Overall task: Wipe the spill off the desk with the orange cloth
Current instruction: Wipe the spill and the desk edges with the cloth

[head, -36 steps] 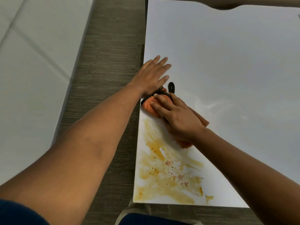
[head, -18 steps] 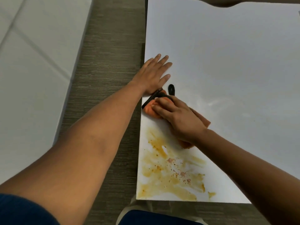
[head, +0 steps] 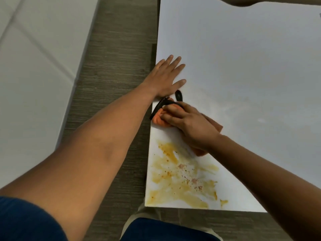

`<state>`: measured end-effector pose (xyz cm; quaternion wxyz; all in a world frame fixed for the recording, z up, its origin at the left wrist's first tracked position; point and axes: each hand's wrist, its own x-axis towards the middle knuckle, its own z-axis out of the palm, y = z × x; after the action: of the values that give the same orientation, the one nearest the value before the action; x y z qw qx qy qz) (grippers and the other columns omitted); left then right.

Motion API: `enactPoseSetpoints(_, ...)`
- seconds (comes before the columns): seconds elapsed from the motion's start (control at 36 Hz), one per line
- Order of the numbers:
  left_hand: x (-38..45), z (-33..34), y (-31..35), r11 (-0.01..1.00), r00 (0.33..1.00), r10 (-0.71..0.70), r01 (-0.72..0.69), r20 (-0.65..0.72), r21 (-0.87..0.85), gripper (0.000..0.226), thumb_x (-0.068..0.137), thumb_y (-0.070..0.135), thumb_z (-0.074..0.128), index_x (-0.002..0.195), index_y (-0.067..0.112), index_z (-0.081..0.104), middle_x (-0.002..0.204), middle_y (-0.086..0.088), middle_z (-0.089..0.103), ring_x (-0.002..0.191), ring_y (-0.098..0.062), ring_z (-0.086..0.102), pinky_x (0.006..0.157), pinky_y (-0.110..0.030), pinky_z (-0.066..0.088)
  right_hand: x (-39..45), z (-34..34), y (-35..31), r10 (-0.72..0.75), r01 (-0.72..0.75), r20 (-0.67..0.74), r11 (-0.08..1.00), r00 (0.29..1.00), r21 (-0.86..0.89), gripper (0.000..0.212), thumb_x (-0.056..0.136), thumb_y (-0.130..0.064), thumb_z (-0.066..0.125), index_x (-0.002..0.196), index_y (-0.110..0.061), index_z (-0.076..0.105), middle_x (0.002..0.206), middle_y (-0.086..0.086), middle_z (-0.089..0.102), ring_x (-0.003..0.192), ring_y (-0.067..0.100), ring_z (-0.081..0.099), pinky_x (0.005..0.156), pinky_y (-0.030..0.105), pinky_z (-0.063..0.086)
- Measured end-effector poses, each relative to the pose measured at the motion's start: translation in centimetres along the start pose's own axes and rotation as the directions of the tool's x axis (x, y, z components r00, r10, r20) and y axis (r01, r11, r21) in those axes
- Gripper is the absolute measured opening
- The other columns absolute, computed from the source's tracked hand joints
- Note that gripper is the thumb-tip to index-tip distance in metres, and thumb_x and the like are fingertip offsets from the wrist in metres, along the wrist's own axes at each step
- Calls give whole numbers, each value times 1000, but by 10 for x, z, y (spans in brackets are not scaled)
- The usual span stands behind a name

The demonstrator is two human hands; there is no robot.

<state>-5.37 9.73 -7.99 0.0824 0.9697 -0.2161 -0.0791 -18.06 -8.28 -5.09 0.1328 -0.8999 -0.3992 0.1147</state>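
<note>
A yellow-brown spill [head: 184, 178] with small specks is smeared over the near left corner of the white desk [head: 243, 58]. My right hand [head: 189, 124] presses down on the orange cloth [head: 159, 120], which lies just beyond the spill near the desk's left edge. The cloth has a black trim, and most of it is hidden under my fingers. My left hand [head: 166, 77] lies flat on the desk with fingers spread, just beyond the cloth, holding nothing.
A small black oval object [head: 178, 95] lies on the desk between my two hands. Grey wood-grain floor [head: 111, 70] runs along the desk's left edge, with a white surface [head: 34, 66] further left. My blue-clothed knee [head: 165, 230] is below the desk's near edge.
My right hand and the cloth have shifted slightly away from the spill, toward the left hand. The view has tilted a little; the left hand stays planted.
</note>
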Motion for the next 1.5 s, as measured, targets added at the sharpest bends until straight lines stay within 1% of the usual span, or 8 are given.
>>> enactPoseSetpoints(0.61,-36,15,24,997,997,-80,80,-18,-17,69,105,56,17,162,17,8,170,-6,-4,155,-25,-11,125,-44,-5,-64,-4,26,106,-108,-119,994,987,-12,60,92,-2,61,147,-23,52,157,5,44,145,40,36,115,57,36)
enactPoseSetpoints(0.75,-37,18,25,996,997,-82,82,-17,18,68,106,54,16,162,17,6,170,-5,-5,155,-25,-11,125,-45,-4,-72,4,17,-81,79,-42,996,996,-51,59,92,-8,65,147,-25,53,157,2,44,144,37,38,114,50,37)
enactPoseSetpoints(0.86,-37,16,25,997,997,-78,78,-15,15,67,106,53,17,162,17,6,170,-5,-5,155,-25,-11,125,-44,-4,-61,-2,18,141,-146,-135,989,981,-23,58,92,-7,61,147,-25,53,158,3,44,141,40,39,110,57,40)
enactPoseSetpoints(0.97,-38,17,25,997,997,-78,78,-11,14,67,106,53,16,162,18,7,170,-4,-4,155,-24,-10,125,-45,-3,-67,6,16,-68,65,-63,996,996,-56,55,94,-13,61,146,-28,53,157,0,45,141,37,41,109,53,40)
enactPoseSetpoints(1.08,-38,16,26,997,996,-83,82,-24,-6,66,106,53,16,162,18,7,170,-3,-3,155,-23,-10,125,-45,-3,-53,-5,30,174,-182,-149,983,973,-38,62,91,-6,62,147,-29,51,158,2,43,139,41,41,107,58,41)
enactPoseSetpoints(1.19,-40,17,27,996,996,-89,88,-29,-21,65,107,51,15,162,19,8,170,-2,-4,155,-22,-11,125,-45,-4,-59,8,23,-60,54,-68,994,996,-92,61,91,-10,65,148,-30,51,158,-1,43,140,37,40,107,50,40)
enactPoseSetpoints(1.33,-42,16,29,994,992,-99,95,-84,-49,61,108,47,16,161,18,15,170,-1,4,156,-22,-8,125,-46,-3,-42,-5,29,258,-266,-192,964,947,-18,53,96,-14,53,147,-29,52,159,0,42,136,40,42,107,55,39)
enactPoseSetpoints(1.5,-43,15,29,989,990,-96,84,-101,-119,57,109,42,19,161,18,20,170,0,8,156,-21,-5,126,-45,-2,-58,1,34,46,-58,-120,993,992,-104,55,93,-14,49,146,-26,53,156,3,47,133,42,46,104,52,42)
